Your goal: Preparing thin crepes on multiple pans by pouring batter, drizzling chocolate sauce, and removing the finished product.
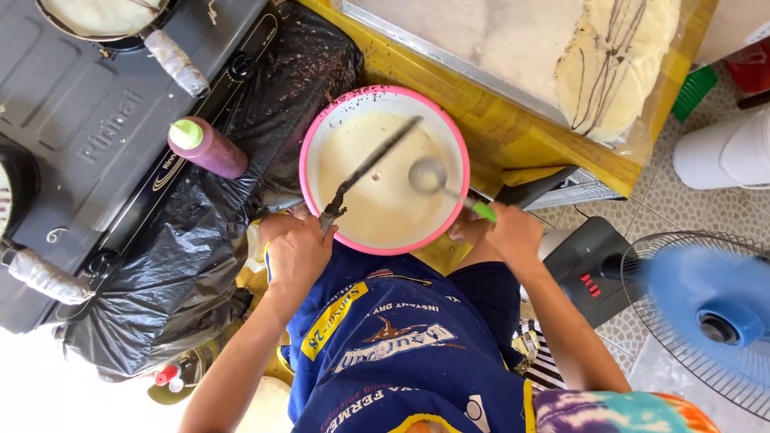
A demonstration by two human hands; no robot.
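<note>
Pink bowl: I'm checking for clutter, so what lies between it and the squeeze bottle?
In the head view, only crumpled black plastic sheet separates the pink bowl from the squeeze bottle.

Surroundings: stove left, bench top, fan right.
Black gas stove (88,120) carries a pan (100,14) with a wrapped handle; a purple squeeze bottle (210,148) with a green cap lies on its edge, black plastic sheeting (184,256) beside it. The yellow wooden bench (497,132) holds a metal tray (481,40) with chocolate-drizzled crepes (613,60). Blue electric fan (710,309) stands on the tiled floor (666,200), well apart from the stove.
</note>
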